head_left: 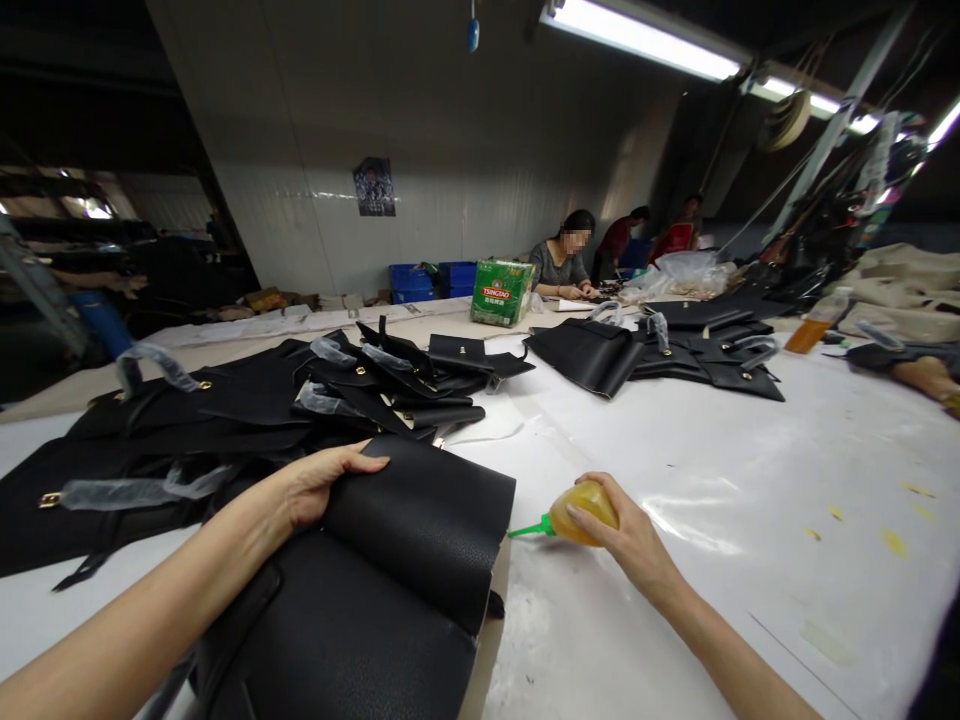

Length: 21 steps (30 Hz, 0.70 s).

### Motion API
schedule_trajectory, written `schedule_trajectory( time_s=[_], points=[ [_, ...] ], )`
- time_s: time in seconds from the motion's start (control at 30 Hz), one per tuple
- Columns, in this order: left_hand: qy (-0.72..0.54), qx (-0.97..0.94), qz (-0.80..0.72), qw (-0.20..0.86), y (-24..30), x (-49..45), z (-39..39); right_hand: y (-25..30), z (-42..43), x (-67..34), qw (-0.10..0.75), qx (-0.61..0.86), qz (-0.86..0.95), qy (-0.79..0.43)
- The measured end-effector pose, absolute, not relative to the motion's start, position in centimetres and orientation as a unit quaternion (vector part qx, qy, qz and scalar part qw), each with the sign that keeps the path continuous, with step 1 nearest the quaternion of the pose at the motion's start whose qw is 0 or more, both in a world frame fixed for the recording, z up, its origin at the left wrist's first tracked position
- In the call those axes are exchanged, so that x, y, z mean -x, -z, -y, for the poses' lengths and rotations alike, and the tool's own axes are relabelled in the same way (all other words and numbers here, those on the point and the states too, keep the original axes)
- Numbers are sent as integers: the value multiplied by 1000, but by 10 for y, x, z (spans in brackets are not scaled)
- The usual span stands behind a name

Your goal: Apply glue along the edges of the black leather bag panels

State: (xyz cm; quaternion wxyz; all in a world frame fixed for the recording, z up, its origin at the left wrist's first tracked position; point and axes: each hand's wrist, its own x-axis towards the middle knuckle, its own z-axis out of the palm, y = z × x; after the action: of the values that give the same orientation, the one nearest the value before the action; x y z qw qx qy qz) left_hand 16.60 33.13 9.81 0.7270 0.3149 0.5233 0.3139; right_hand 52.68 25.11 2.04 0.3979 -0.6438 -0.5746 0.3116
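My left hand (319, 485) grips the folded-back flap of a black leather bag piece (420, 530) that lies in front of me; the fingers curl over the flap's top edge. My right hand (626, 535) is wrapped round a small amber glue bottle (581, 512). Its green nozzle (525, 529) points left and almost touches the flap's right edge. The bag's lower part (337, 640) spreads toward me on the white table (712, 480).
Stacks of black bag pieces (300, 400) with plastic-wrapped straps cover the left; another stack (660, 355) lies at the centre right. A green carton (501, 290) and a second amber bottle (817, 325) stand farther back. Several people sit at the table's far end.
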Motion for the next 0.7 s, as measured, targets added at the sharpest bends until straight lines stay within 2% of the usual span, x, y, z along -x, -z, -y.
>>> schedule_trajectory(
  time_s=[0.37,0.53,0.7],
  points=[
    [-317,-310,-529,723,-101,-167,-330,-17,-258,-527,398,643,580,-302],
    [-314,-314,-523,728,-101,-167,-331,-20,-251,-527,377,617,596,-349],
    [-313,-312,-525,727,-101,-167,-332,-16,-255,-532,404,629,584,-318]
  ],
)
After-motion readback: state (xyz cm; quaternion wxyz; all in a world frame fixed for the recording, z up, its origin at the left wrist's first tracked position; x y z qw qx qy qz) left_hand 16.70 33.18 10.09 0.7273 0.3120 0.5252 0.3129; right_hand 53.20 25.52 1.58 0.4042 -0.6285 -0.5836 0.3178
